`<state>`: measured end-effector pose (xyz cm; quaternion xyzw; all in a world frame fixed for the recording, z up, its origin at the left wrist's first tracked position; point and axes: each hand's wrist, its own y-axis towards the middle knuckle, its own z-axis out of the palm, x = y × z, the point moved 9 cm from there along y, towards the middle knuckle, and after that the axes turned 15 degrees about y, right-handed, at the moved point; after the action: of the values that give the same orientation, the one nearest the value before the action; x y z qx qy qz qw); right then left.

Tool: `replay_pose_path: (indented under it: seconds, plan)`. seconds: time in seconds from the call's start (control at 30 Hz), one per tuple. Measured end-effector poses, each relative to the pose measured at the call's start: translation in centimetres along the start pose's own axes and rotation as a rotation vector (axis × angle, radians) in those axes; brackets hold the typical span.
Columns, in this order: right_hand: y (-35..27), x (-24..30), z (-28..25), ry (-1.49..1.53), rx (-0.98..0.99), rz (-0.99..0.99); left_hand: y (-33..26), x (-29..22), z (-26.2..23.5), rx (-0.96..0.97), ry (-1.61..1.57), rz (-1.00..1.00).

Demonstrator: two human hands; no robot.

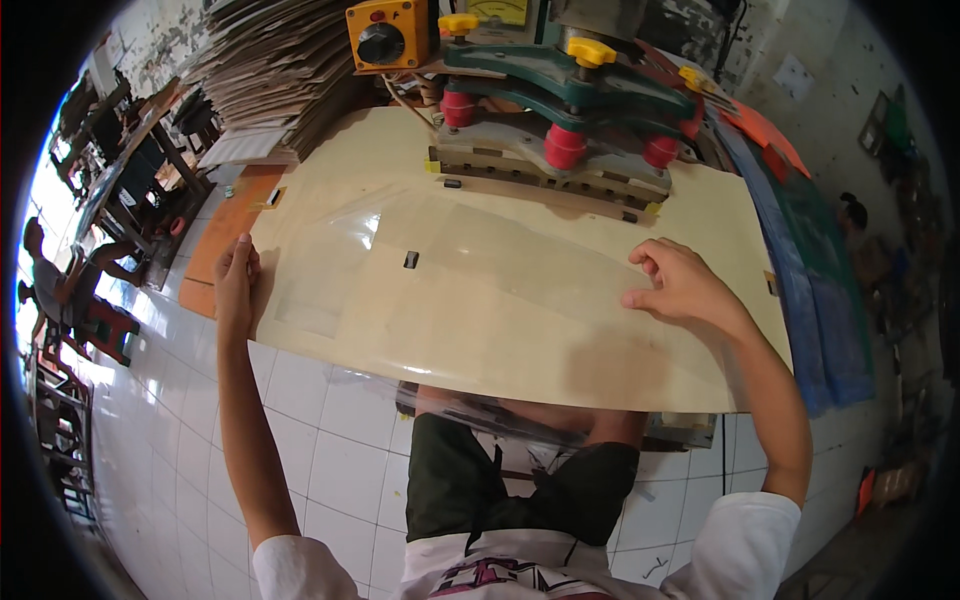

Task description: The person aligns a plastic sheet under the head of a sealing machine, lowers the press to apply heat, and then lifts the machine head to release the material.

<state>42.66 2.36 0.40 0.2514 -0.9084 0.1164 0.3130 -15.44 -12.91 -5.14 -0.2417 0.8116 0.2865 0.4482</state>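
A clear plastic sheet [330,270] lies on a pale cream board [520,370] in front of me, glossy where light strikes it. My left hand [236,285] is at the board's left edge, closed with thumb and forefinger pressed together; what they hold, if anything, cannot be made out. Over the right part of the board is my right hand [685,285], its fingers curled and the thumb apart, nothing visible between them. A small dark block [411,260] sits near the middle of the board.
Beyond the board stands a press with a green frame [610,85], yellow knobs and red insulators. An orange control box [388,38] is beside it, near stacked sheets [275,80]. Blue plastic sheeting [815,300] hangs at right. Another person [70,275] sits far left.
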Motion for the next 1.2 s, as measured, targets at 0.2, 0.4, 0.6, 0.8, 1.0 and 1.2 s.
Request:
replay_pose_path:
  seconds: [0.2,0.4,0.6,0.8,1.0,1.2]
  plan:
    - [1.6,-1.6,0.9,0.143,0.098,0.174,-0.1,-0.4,0.2,0.031,0.004,0.021]
    - [0.9,-0.2,-0.1,0.135,-0.043,-0.029,-0.2,-0.7,0.6,0.024,-0.065,0.073]
    - [-7.9,11.3,-4.7,-0.262,-0.516,-0.492,-6.4,-8.4,-1.8,-0.435,0.091,0.622]
    - [-13.5,16.5,-8.0,-0.351,-0.571,-0.606,-15.2,-24.0,8.7,0.057,0.268,0.980]
    - [-15.7,15.7,-11.5,-0.057,-0.473,-0.547,-16.8,-31.4,10.3,0.206,0.242,1.123]
    - [-15.0,11.5,-13.4,0.336,-0.239,-0.347,-16.8,-32.0,10.4,0.711,-0.013,0.804]
